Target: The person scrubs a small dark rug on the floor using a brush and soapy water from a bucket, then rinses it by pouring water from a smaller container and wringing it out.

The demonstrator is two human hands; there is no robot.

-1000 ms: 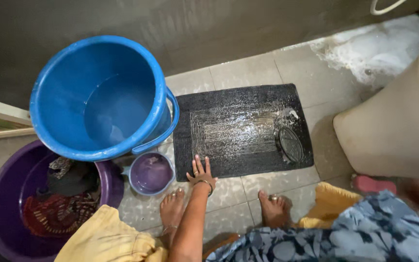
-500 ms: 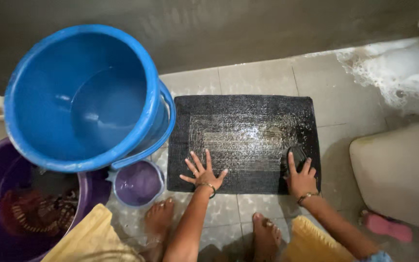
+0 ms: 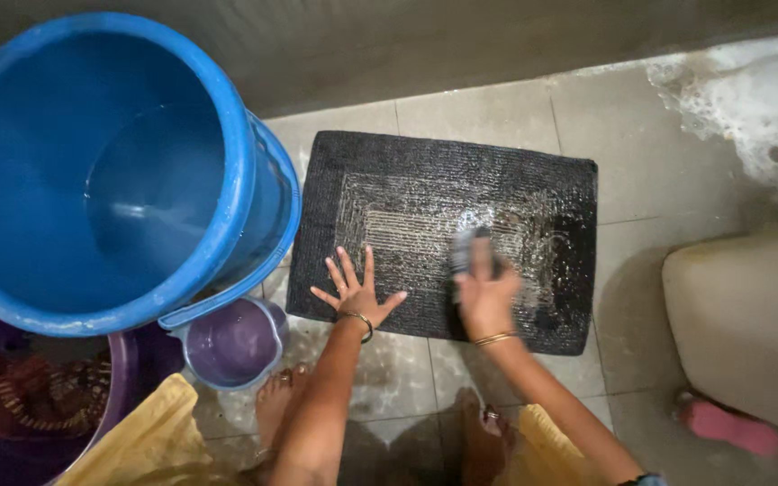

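Note:
A black, soapy floor mat (image 3: 497, 180) lies flat on the wet tiled floor. My left hand (image 3: 355, 292) presses flat on the mat's near left edge, fingers spread. My right hand (image 3: 485, 299) grips a dark scrubbing brush (image 3: 467, 250) on the middle of the mat; both are blurred by motion. My bare feet (image 3: 279, 398) stand on the tiles just below the mat.
A large blue bucket (image 3: 245, 180) holding water stands left of the mat. A small purple mug (image 3: 231, 342) sits below it, beside a purple tub (image 3: 128, 369) of wet clothes. Foam (image 3: 749, 99) spreads at the far right. A beige fixture (image 3: 749, 324) and a pink object (image 3: 729, 427) are at right.
My right hand came in, took the brush from the mat's right edge and moved it left to the mat's middle. The left hand stayed pressed on the mat.

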